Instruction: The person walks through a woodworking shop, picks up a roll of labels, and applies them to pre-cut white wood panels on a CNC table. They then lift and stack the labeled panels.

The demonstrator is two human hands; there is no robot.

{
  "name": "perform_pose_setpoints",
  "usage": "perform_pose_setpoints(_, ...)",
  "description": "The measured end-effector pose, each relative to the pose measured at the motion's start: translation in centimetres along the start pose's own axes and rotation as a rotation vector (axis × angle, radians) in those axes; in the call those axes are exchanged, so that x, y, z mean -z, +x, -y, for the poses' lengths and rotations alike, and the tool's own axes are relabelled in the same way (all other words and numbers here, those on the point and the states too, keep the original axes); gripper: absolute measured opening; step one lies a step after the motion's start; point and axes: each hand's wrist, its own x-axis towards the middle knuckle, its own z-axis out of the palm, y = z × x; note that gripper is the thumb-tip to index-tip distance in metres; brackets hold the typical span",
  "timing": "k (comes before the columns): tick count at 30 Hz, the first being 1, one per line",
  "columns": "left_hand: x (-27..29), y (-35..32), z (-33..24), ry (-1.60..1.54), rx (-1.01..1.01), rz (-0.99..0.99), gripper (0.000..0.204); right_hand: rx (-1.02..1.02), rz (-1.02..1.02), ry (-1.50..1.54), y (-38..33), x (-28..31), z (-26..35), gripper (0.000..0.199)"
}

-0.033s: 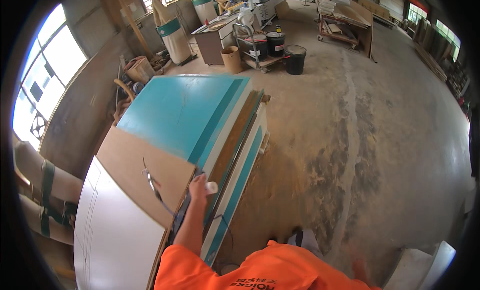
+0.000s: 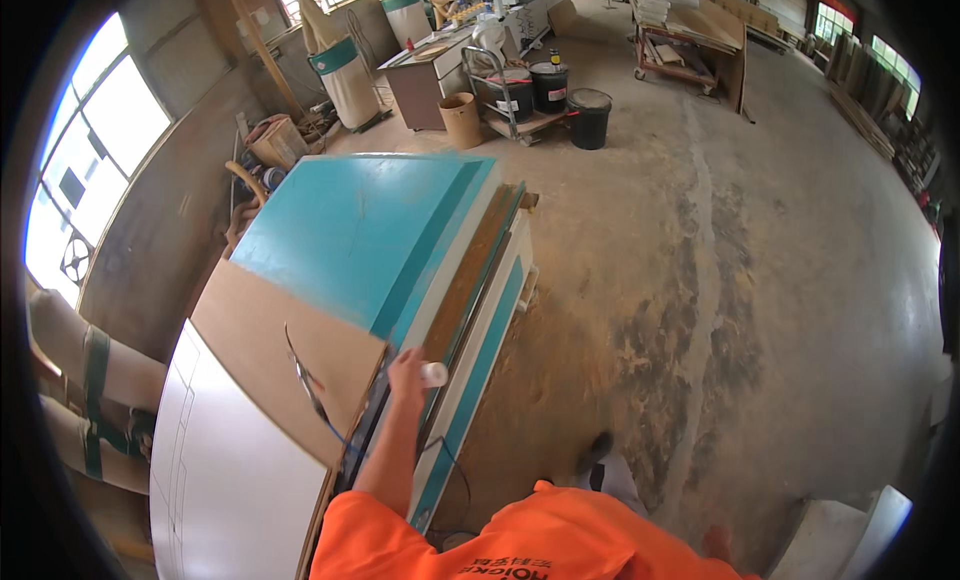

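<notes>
My left hand (image 2: 405, 374) is closed around a small white cylindrical thing (image 2: 434, 374), whose round end points to the right; its exact kind does not show. The hand is over the near side edge of the teal machine (image 2: 345, 235), just right of the corner of a brown board (image 2: 285, 345). On that board lies a slim dark and metallic tool (image 2: 312, 388) with a cable running toward the machine's edge. My right hand (image 2: 717, 540) hangs low at the bottom right, beside my orange shirt. It is blurred, and its fingers cannot be made out.
A large white panel (image 2: 225, 460) lies nearest on the left. Beyond the machine stand a black bucket (image 2: 590, 120), a brown drum (image 2: 461, 120) and a loaded trolley. A cart of boards (image 2: 680, 55) stands farther back. White slabs (image 2: 850, 535) are at the lower right.
My left hand has moved slightly to the right along with the white cylindrical thing. One dark shoe now shows farther forward below me.
</notes>
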Motion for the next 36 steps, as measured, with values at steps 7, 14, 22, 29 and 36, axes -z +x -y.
perform_pose_setpoints(7, -28.3, 3.7, -8.9, -0.16, -0.07, 0.232, 0.035, 0.226, 0.04, 0.179, 18.2, 4.4, 8.4, 0.013)
perform_pose_setpoints(14, -44.8, 9.0, -20.2, -0.305, -0.025, 0.221, 0.047, 0.634, -0.032, 1.002, 24.2, 45.0, 45.9, 0.035)
perform_pose_setpoints(22, -60.7, 25.0, -22.3, -0.478, 0.219, 0.322, 0.048, 1.403, 0.005, 0.583, 22.0, 65.0, 74.1, 0.05)
perform_pose_setpoints(29, -67.8, 36.9, -30.9, -0.559, 0.205, 0.564, 0.057, 1.4, 0.296, 0.671, 28.9, 75.8, 88.6, 0.044)
perform_pose_setpoints(36, -70.2, 50.5, -36.9, -0.364, -0.191, 0.51, 0.054, 1.503, 0.52, 0.674, 35.8, 81.7, 105.7, 0.053)
